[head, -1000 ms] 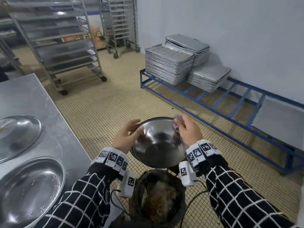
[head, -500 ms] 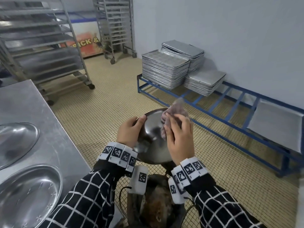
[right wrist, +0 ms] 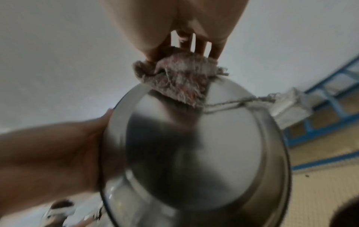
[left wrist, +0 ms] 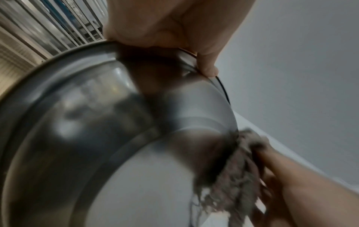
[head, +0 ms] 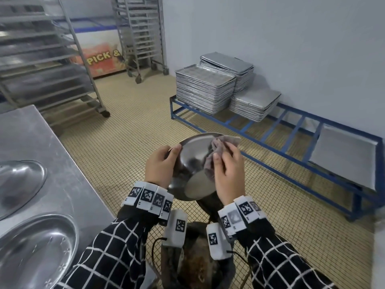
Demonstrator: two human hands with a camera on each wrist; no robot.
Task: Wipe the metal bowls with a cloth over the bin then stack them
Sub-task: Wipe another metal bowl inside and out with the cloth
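Two hands work one round shiny metal bowl (head: 193,161): left hand (head: 159,166) pinching its rim, right hand (head: 228,172) pressing a frayed grey cloth (head: 216,151) inside, above a dark bin (head: 200,265).

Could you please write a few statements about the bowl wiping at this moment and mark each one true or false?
1. The left hand grips the rim of the tilted metal bowl. True.
2. The right hand is empty. False: it presses a frayed cloth against the bowl.
3. The bowl is held above the dark bin. True.
4. The held bowl rests on the steel table. False: it is in the air, beside the table.
5. Two more bowls lie on the table. True.
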